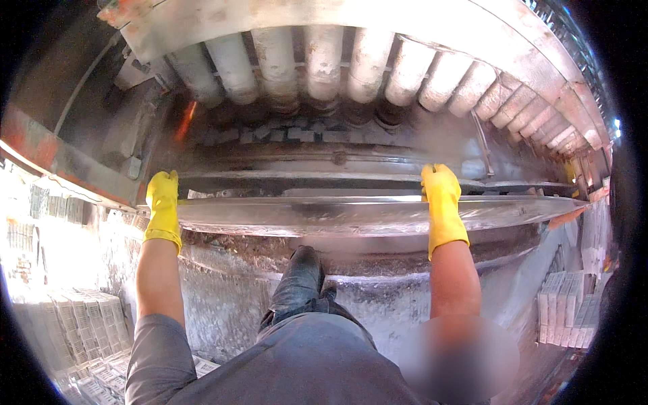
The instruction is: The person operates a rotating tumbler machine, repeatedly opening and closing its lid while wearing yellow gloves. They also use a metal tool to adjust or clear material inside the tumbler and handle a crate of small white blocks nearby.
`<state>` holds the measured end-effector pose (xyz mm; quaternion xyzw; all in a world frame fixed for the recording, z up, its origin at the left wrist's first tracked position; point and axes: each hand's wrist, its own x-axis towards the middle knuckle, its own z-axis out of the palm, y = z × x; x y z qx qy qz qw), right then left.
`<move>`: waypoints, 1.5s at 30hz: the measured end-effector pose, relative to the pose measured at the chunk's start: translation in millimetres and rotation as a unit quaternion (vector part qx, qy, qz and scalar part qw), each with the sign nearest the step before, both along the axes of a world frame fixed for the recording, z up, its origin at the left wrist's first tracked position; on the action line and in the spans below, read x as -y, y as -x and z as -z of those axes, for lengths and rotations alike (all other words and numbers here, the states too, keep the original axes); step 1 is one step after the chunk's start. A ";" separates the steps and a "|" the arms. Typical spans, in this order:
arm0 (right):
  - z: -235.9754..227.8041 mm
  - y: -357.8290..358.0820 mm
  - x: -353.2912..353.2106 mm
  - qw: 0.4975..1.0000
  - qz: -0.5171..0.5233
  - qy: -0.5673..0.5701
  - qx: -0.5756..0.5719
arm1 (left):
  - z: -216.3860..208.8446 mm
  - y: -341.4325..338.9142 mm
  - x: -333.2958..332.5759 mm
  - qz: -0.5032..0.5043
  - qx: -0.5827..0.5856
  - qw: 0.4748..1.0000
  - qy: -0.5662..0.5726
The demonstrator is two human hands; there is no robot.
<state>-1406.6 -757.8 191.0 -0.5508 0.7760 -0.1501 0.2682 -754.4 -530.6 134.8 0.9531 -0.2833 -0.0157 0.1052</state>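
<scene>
A long, shiny metal panel [324,216] stretches from side to side in front of me, wet-looking or polished along its upper edge. My left hand [162,192], in a yellow rubber glove, is closed at the panel's left end. Farther right, my right hand [441,185] wears a matching glove and has its fingers curled over the panel's top edge. Both arms reach straight ahead, bare between glove and sleeve. The fingertips of both hands are hidden behind the gloves' backs.
Thick pale cylinders [324,64] hang in a row beneath a light metal beam [304,13]. Behind the panel runs a dark recess with metal rails [337,158]. Pale slotted stacks stand at lower left [81,324] and right [567,307]. My leg [300,280] is near the panel.
</scene>
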 end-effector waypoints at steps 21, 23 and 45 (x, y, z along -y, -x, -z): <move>15.7 25.8 -18.9 0.999 0.000 0.007 -0.045 | -10.4 31.4 -23.2 -0.006 -0.067 0.995 0.069; 19.7 27.4 -25.7 0.999 0.011 0.029 -0.020 | -5.1 27.7 -25.4 0.004 -0.041 0.997 0.072; 55.2 56.9 -84.1 0.977 -0.113 0.143 -0.115 | -5.3 54.6 -61.6 0.078 0.085 0.985 0.129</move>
